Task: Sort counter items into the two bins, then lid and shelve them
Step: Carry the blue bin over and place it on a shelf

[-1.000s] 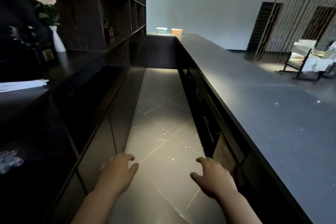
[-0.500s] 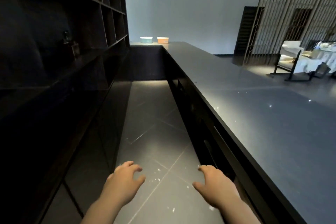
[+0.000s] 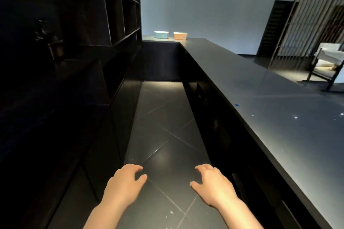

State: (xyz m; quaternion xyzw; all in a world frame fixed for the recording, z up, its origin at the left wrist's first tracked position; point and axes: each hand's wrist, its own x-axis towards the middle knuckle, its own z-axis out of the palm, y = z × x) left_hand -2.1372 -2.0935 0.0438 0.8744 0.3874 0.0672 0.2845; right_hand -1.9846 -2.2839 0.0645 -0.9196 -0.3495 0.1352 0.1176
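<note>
Bins (image 3: 170, 34) nearer now, dark shelving (image 3: 104, 24) left

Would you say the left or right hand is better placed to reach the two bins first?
Right, marginally: the right hand is empty beside the dark counter carrying both bins, which remain far away.

A narrow floor (image 3: 163, 126) aisle runs straight ahead between shelving (image 3: 111, 24) on the left and a long surface (image 3: 270, 98) on the right. At the far end of the surface two bins (image 3: 161, 34) (image 3: 180, 35) stand side by side, near each other (the left one nearer the shelving). Beyond the surface to the right stands a chair (image 3: 327, 61). Nearest, the two hands, left (image 3: 123, 185) and right (image 3: 214, 184), hover apart above the floor, holding nothing.
</note>
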